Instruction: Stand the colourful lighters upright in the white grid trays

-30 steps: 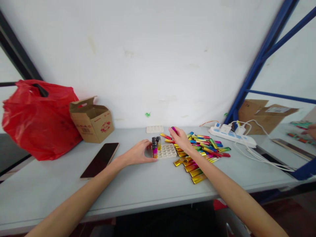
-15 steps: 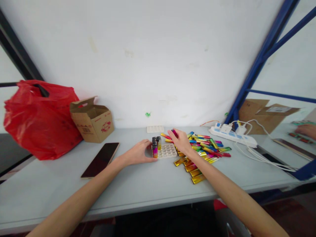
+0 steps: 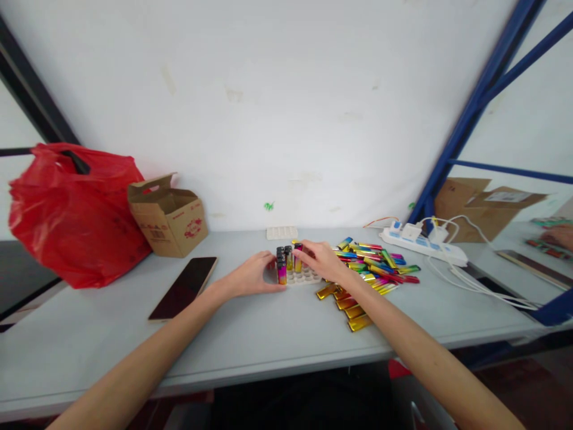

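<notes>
My left hand (image 3: 251, 276) curls around the left end of a white holed tray (image 3: 308, 276), with the thumb at the front corner and the fingers behind. Beside that hand, a column of upright lighters (image 3: 282, 273) with black tops stands in the tray. My right hand (image 3: 323, 261) pinches a red-and-yellow lighter (image 3: 298, 263) upright over the tray, just right of the standing ones. Whether its base sits in a hole is not clear. Right of the tray lies a loose pile of shiny multicoloured lighters (image 3: 378, 270), partly hidden behind my right forearm.
A second white tray (image 3: 282, 233) lies by the wall. On the left are a dark phone (image 3: 184, 288), an open cardboard box (image 3: 172, 222) and a red plastic bag (image 3: 76, 221). A power strip (image 3: 423, 246) with white cables lies at the right, near a blue frame (image 3: 465, 119).
My right hand has moved left from the pile's edge to the tray, bringing a lighter upright beside the standing ones. The left hand stays at the tray's left end.
</notes>
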`<state>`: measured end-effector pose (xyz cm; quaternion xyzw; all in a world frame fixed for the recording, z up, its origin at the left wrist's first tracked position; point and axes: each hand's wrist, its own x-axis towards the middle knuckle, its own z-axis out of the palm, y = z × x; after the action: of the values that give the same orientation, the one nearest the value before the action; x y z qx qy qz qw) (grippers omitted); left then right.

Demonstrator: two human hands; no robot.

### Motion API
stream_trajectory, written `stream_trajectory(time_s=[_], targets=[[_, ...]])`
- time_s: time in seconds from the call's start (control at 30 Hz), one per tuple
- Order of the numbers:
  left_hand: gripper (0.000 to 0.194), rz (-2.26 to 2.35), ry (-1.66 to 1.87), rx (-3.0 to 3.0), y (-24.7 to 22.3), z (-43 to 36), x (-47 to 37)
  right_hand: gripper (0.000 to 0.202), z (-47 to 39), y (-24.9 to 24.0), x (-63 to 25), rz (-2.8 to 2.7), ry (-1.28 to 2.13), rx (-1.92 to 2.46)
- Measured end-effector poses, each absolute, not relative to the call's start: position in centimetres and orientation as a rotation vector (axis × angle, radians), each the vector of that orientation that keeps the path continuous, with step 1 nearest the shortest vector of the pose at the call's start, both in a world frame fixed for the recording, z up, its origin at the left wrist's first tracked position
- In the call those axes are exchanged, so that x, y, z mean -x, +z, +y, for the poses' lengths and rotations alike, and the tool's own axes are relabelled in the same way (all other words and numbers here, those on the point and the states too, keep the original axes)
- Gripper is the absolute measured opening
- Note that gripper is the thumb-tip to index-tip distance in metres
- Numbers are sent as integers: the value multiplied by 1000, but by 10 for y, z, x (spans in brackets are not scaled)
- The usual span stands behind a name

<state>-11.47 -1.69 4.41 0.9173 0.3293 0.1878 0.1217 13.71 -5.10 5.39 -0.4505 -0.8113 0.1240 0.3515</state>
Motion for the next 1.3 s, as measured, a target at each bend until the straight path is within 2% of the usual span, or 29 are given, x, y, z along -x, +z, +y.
stream_trajectory(time_s=[0.2,0.37,0.63,0.83,1.1,1.3], targets=[[57,926,541,-2684,44,-16,114,30,-49,52,-137,-2199,423,1217],[58,951,524,-2683,45,-18,114,26,-48,52,-135,-2361,227,1214],[56,958,532,-2671,46,-18,114,44,-43,57,-153,-2305,162,1251],[59,964,517,-2674,46,-18,114,24,-17,38,-186,-2208,-82,1491],[61,993,508,-2663,47,-19,114,36,-3,42,-177,-2243,-101,1768],[61,986,531,-2660,46,-18,114,29,1,44,-168,-2264,-52,1805]])
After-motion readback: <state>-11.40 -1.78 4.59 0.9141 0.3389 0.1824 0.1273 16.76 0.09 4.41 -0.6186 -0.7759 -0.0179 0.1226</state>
